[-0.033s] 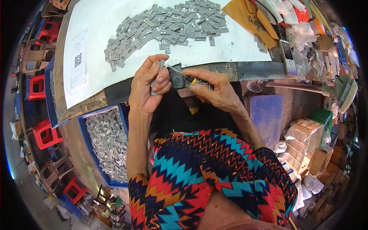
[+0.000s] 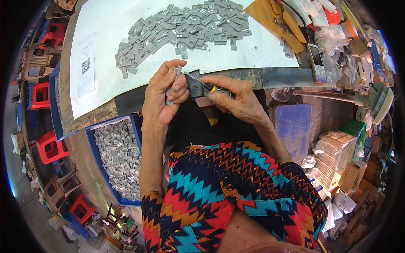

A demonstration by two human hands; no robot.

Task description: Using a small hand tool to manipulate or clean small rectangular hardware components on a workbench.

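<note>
My left hand point(image 2: 162, 92) is closed around a small flat grey piece point(image 2: 177, 72), held upright between thumb and fingers at the table's near edge. A screwdriver point(image 2: 213, 88) with a thin metal shaft and a black and yellow handle is in my right hand point(image 2: 239, 99). Its tip points up and left toward the grey piece; whether they touch, I cannot tell. My right fingers hide part of the handle. Beyond both hands, a wide heap of similar grey pieces point(image 2: 185, 27) lies on a white sheet point(image 2: 101, 25).
A blue tray point(image 2: 103, 158) full of small grey pieces stands below the table at left. At the table's right are a keypad phone point(image 2: 316, 61), brown paper point(image 2: 265, 17) and clear plastic bags point(image 2: 333, 46). A blue-topped stool point(image 2: 293, 128) and a yellowish crate point(image 2: 333, 158) stand lower right.
</note>
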